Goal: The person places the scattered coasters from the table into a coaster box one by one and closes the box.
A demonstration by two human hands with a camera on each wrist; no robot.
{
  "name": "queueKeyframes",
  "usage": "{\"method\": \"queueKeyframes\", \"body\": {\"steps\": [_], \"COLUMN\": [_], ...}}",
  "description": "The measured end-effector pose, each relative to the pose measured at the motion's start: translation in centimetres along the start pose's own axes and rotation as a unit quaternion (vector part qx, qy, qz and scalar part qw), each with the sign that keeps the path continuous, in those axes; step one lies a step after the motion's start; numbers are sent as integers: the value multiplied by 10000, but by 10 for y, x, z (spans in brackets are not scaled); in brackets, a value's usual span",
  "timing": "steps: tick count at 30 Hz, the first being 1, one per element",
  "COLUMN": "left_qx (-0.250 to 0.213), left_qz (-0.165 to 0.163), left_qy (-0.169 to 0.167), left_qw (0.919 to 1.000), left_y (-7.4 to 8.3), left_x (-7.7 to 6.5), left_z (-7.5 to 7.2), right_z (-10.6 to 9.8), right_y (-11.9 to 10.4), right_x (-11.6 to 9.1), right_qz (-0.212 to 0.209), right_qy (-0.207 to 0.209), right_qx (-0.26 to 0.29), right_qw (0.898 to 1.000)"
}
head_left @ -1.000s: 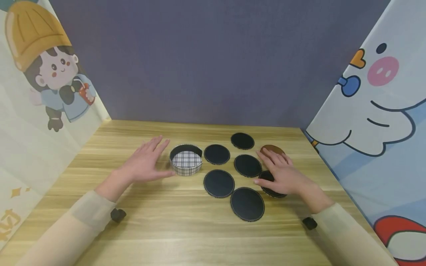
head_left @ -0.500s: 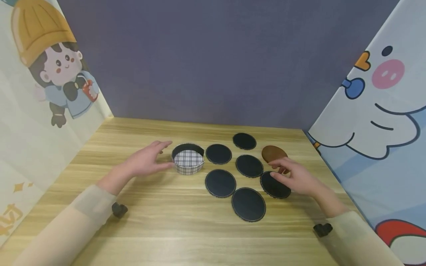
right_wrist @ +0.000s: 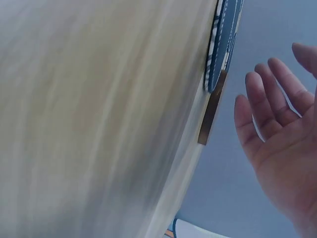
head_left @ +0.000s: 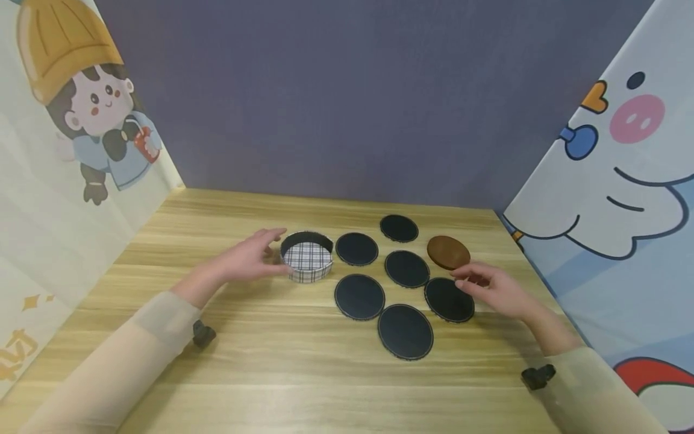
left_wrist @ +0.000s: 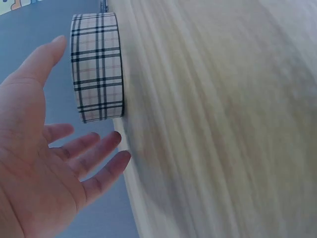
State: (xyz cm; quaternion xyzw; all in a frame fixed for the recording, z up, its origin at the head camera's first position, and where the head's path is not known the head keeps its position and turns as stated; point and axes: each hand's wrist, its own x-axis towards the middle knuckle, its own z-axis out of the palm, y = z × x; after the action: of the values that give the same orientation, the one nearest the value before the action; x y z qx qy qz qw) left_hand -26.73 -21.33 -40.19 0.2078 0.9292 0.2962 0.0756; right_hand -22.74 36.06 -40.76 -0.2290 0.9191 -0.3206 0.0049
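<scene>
A round plaid coaster holder (head_left: 307, 259), with low walls and a dark inner side, stands left of centre in the head view. My left hand (head_left: 253, 258) is at its left side, fingers spread and relaxed. In the left wrist view a gap shows between the fingers and the plaid wall (left_wrist: 97, 69). My right hand (head_left: 496, 289) hovers with loosely bent fingers and nothing in them. Its fingertips overlap the near edge of a brown wooden disc (head_left: 448, 252) and a black round coaster (head_left: 449, 300) in the head view. The right wrist view shows the hand (right_wrist: 282, 119) above them.
Several more black coasters lie flat on the wooden table (head_left: 271, 374), such as a front coaster (head_left: 405, 332) and a back coaster (head_left: 399, 228). A dark grey partition (head_left: 336, 102) rises behind. Printed cartoon panels flank the left (head_left: 49, 241) and right (head_left: 640, 253) sides.
My right hand has drawn back to the right, its fingers bending, and uncovered the brown disc and the coaster beneath it. My left hand has shifted slightly right, its fingers less spread.
</scene>
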Motion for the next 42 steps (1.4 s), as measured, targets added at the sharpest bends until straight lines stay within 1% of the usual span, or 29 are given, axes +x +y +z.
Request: {"method": "queueKeyframes", "body": {"steps": [5, 8, 12, 18, 22, 30, 36, 42], "left_qx": [-372, -437, -363, -207, -182, -211, -286, -241], "left_qz": [-70, -74, -109, -141, -194, -290, -284, -266], "left_qy": [-130, -172, -242, -269, -248, -231, -193, -155], "left_qw": [9992, 9989, 9990, 9993, 9993, 9991, 9990, 9992], "left_y": [-4, -5, -4, -2, -1, 0, -2, -2], "left_x": [7, 13, 19, 23, 23, 24, 24, 24], "left_z": [5, 7, 9, 13, 14, 14, 15, 17], "right_z": [-3, -4, -5, -7, -9, -6, 0, 2], "right_y": [6, 10, 15, 17, 18, 20, 19, 15], "right_x": [-3, -5, -8, -13, -15, -12, -4, 0], "right_qz": [-47, 10, 168, 580, 649, 579, 438, 576], "right_qy": [-28, -119, -273, -582, -841, -1199, -1323, -1478], "right_qx": [-8, 48, 192, 474, 469, -26, -308, -493], "right_qw": [10000, 9999, 9993, 9955, 9932, 9911, 9898, 9861]}}
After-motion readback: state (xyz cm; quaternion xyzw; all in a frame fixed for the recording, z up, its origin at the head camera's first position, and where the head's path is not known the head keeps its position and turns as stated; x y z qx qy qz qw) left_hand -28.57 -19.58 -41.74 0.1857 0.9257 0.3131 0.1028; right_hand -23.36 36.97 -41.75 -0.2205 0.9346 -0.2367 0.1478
